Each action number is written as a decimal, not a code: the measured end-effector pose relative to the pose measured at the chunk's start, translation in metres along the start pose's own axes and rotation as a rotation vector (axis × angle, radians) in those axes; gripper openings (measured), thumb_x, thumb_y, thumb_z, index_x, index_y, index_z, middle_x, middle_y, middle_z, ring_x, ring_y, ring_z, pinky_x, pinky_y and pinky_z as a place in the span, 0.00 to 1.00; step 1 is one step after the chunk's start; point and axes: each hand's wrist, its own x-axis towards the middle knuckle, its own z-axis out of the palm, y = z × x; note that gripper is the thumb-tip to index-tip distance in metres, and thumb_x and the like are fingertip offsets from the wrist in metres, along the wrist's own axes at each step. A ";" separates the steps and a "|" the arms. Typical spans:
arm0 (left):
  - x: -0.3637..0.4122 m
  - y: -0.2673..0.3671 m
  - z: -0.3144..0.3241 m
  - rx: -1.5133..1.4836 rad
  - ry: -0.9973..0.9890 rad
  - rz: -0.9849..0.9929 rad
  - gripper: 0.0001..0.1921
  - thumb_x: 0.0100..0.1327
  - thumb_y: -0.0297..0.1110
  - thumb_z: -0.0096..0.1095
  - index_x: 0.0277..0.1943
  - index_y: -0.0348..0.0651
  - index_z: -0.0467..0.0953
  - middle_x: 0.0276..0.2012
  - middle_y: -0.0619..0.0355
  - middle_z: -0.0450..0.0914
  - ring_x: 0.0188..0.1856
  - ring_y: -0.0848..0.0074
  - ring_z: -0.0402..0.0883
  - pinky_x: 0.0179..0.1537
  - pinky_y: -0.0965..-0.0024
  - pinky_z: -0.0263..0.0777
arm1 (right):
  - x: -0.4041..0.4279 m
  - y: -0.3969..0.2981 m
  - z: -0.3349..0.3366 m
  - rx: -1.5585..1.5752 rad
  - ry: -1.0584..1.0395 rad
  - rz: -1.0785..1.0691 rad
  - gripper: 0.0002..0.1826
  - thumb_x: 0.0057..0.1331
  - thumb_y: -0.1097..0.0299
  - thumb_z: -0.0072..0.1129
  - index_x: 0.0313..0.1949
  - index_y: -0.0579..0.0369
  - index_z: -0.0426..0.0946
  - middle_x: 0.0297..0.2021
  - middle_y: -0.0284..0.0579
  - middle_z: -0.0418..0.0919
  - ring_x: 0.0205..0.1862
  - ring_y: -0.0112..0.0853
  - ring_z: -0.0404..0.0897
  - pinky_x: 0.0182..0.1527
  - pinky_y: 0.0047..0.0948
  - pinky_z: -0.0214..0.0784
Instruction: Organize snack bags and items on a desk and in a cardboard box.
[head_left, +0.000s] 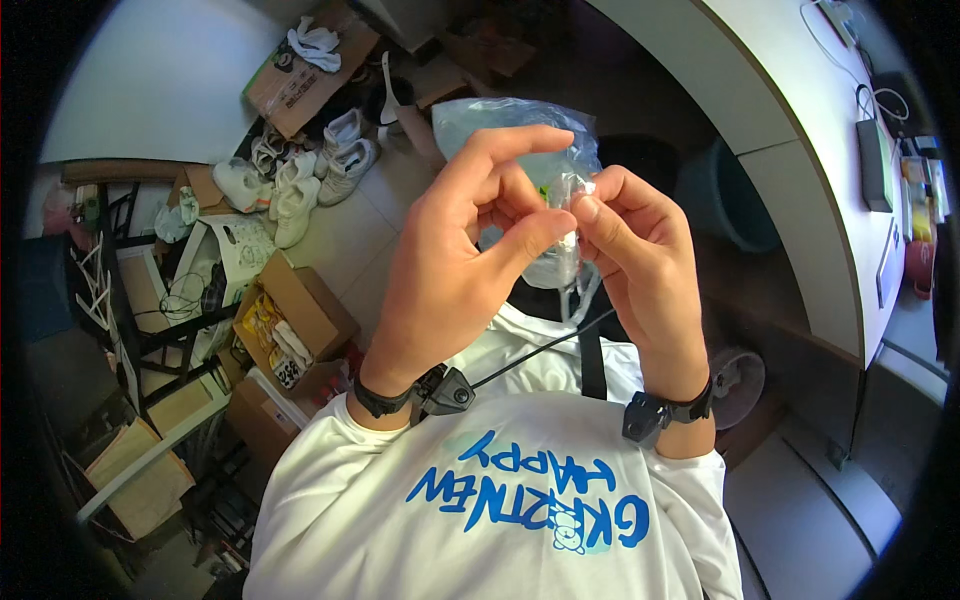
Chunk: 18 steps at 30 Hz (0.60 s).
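Note:
In front of my chest I have a clear plastic bag (517, 112), its body spread out behind and beyond my fingers. A twisted, gathered strip of the plastic (568, 259) runs down between my hands, with loose ends hanging below. My left hand (457, 240) pinches this strip between thumb and bent fingers, its index finger raised. Thumb and index finger of my right hand (637, 240) grip the strip from the other side. A small green patch (544, 193) shows by the left fingertips; what it belongs to is hidden. Each wrist wears a strapped black device.
Several white shoes (296, 191) lie on the tiled floor at left, near a cardboard box (311, 75) with a cloth on it. An open carton (292, 322) holds packets. At right runs a white desk (817, 112), with a teal bin (731, 199) beside it.

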 end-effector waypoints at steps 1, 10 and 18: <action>0.001 -0.001 -0.001 -0.001 -0.002 -0.001 0.23 0.62 0.19 0.60 0.60 0.33 0.66 0.30 0.64 0.70 0.33 0.88 0.69 0.36 0.85 0.62 | 0.000 -0.003 -0.001 0.001 -0.009 0.005 0.10 0.69 0.65 0.57 0.35 0.60 0.75 0.31 0.37 0.79 0.33 0.20 0.76 0.37 0.20 0.69; 0.001 -0.004 0.007 -0.063 0.111 0.046 0.15 0.64 0.20 0.58 0.54 0.38 0.69 0.30 0.64 0.71 0.33 0.88 0.71 0.37 0.83 0.68 | -0.004 -0.006 0.007 0.019 0.034 -0.109 0.08 0.70 0.67 0.55 0.38 0.58 0.71 0.33 0.37 0.78 0.38 0.21 0.77 0.42 0.22 0.71; 0.001 -0.010 0.009 -0.031 0.120 0.117 0.17 0.66 0.20 0.56 0.56 0.38 0.64 0.32 0.60 0.73 0.34 0.84 0.76 0.40 0.80 0.73 | -0.007 -0.008 -0.002 0.072 -0.045 -0.038 0.07 0.65 0.72 0.61 0.36 0.57 0.71 0.33 0.35 0.78 0.34 0.19 0.76 0.40 0.19 0.68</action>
